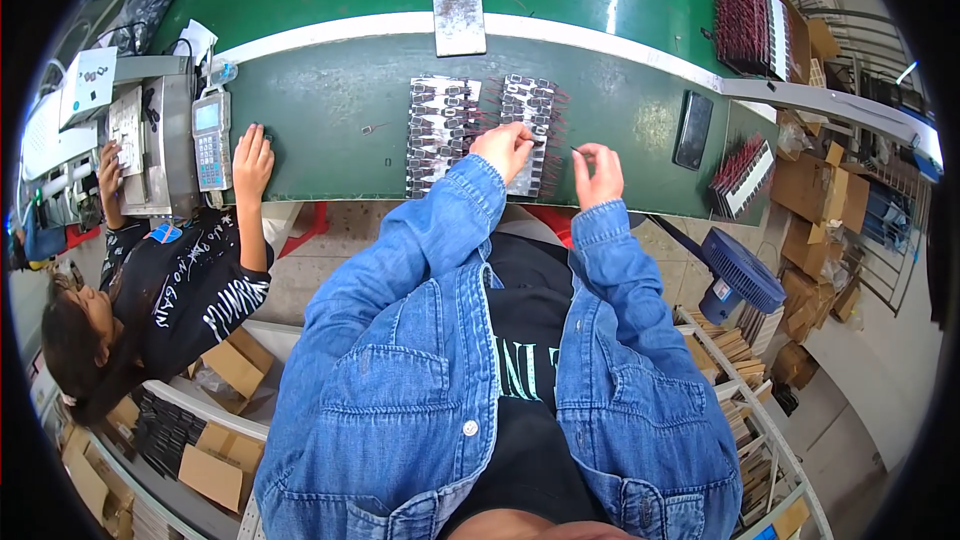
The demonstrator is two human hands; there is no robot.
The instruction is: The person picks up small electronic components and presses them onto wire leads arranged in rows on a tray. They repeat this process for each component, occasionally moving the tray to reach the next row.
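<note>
Two white boards lie side by side on the green table, a left board (436,177) and a right board (515,100). Both carry rows of small black parts with thin red wires. Over the right board's lower part, my left hand (505,151) has its fingers pressed together; what is in them is hidden. My right hand (600,176) is just right of that board, thumb and forefinger closed around something tiny and dark that I cannot make out. A loose small part with a red wire (370,128) lies left of the boards, near a small black piece (388,162).
A metal plate (458,5) lies across the white ledge ahead. At right are a black phone (692,130), a red-wired stack (743,180) and a blue fan (742,275). A co-worker's hand (253,162) rests on the table at left, beside a keypad device (211,143).
</note>
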